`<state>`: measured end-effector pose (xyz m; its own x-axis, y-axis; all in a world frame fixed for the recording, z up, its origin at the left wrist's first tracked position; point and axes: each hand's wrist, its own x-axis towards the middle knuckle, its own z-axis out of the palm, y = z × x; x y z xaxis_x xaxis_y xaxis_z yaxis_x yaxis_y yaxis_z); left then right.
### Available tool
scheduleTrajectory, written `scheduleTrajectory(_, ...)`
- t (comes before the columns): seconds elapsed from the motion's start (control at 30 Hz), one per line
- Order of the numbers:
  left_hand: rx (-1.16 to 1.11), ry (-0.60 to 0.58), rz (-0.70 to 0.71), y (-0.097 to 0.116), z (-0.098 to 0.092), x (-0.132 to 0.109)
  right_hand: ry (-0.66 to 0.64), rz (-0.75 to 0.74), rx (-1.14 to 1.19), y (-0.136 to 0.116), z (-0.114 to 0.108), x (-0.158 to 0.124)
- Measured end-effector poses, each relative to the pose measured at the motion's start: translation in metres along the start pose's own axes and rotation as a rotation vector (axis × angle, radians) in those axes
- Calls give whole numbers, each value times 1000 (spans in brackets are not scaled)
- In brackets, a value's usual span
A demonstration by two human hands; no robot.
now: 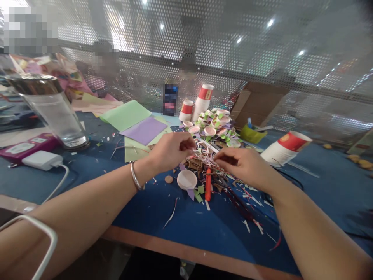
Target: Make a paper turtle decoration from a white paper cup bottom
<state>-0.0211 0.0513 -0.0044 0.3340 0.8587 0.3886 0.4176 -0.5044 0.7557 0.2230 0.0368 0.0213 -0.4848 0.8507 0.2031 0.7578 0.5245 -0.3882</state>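
Observation:
Over a heap of paper scraps (208, 153) on the blue table, my left hand (175, 149) hovers with curled fingers; whether anything is in them is hidden. My right hand (246, 165) reaches in from the right, fingertips pressed together at the edge of the shreds, and I cannot make out what they pinch. Between the hands lie a piece of corrugated cardboard (194, 163) and an orange-red stick-shaped tool (208, 184). Nearer me is a round pale paper disc (187, 179) with purple and green leaf-shaped pieces around it.
Behind the scraps stand a pile of small paper-cup pieces with green bits (214, 126) and stacked paper cups (203, 99). More cups (287, 149) lean at right. Left are coloured sheets (144, 130), a glass bottle (58, 112) and a purple power strip (35, 146). A white cable (62, 181) trails from it.

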Motion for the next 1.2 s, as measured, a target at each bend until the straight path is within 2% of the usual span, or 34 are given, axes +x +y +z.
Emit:
scheduleTrajectory(0.13,36,99,-10,-5,-7,6,-242,-168,-71,-13,6,-5)
scheduleTrajectory(0.3,74,83,-13,-1,-7,6,-336,-219,-224,-23,12,-10)
scheduleTrajectory(0.53,92,91,-18,4,-11,6,-289,-282,-364,-25,17,-11)
scheduleTrajectory(0.67,99,54,-40,3,-15,10,-223,-304,-277,-25,13,-10)
scheduleTrajectory(0.8,232,22,-37,14,-27,12,-94,-276,-161,-20,5,-10)
scheduleTrajectory(0.87,318,-86,-33,24,-37,10,-48,-246,-126,-17,2,-10)
scheduleTrajectory(0.97,522,-373,-57,38,-49,0,-18,-195,-106,-13,0,-9)
scheduleTrajectory(1.03,638,-513,-107,44,-53,-8,-11,-180,-101,-13,0,-8)
scheduleTrajectory(1.1,648,-589,-170,46,-53,-16,-10,-172,-82,-13,-1,-7)
scheduleTrajectory(1.2,608,-628,-158,42,-49,-24,-17,-132,-17,-14,-1,-7)
